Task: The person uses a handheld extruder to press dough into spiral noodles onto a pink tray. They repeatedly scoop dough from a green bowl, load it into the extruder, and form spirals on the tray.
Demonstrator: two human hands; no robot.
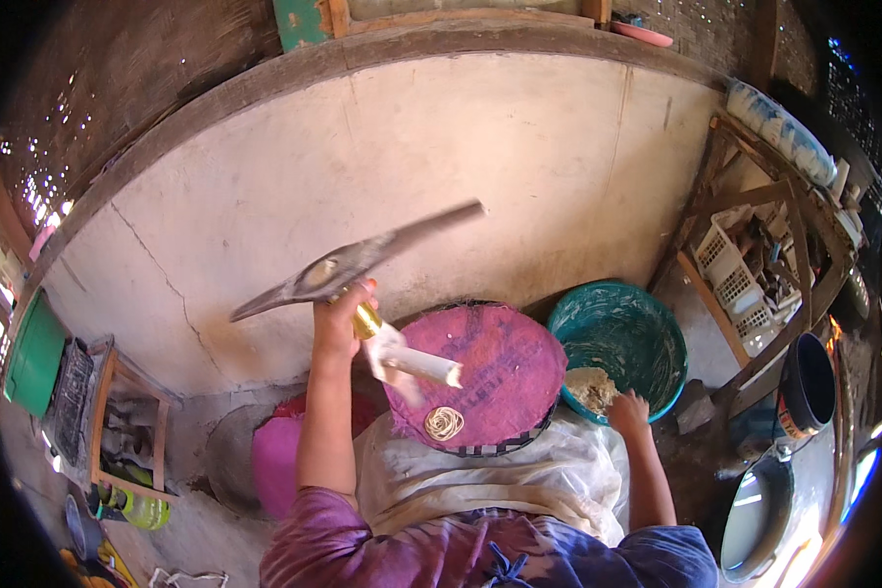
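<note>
My left hand (339,312) is raised over my lap, its fingers wrapped round a hand press with a long, dark wooden crossbar (377,250). Below the bar are a brass-coloured tube (367,320) and a pale cylinder (423,367), partly blurred. A coil of thin cream strands (444,423) lies on a round tray covered with pink cloth (500,363). On the right, my right hand (628,412) reaches to the near rim of a green basin (647,323). It is closed at a lump of pale dough (588,388); its fingertips are partly hidden.
A pale wall (461,127) rises just beyond the tray. To the right stand a wooden rack (794,235) with white baskets and a dark bucket (807,377). A metal basin (755,519) sits lower right. At left are a pink container (276,461) and a small wooden stand (103,421).
</note>
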